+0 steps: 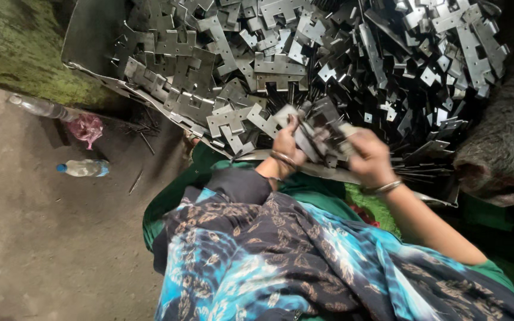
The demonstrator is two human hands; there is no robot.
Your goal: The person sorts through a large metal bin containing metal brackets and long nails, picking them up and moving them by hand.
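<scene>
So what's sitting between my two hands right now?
A small bunch of flat grey metal plates, gripped by the left hand and right hand, in the head view.

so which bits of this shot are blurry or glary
Head view: the right hand and the small stack of grey stamped metal plates it shares with the left hand are motion-smeared; the big pile of grey metal brackets shows bright glints; the right edge is dark.

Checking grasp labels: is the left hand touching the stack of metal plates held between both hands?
Touching. The head view shows the left hand with its fingers wrapped over the stack of metal plates, no gap visible; the right hand grips its other end.
</scene>
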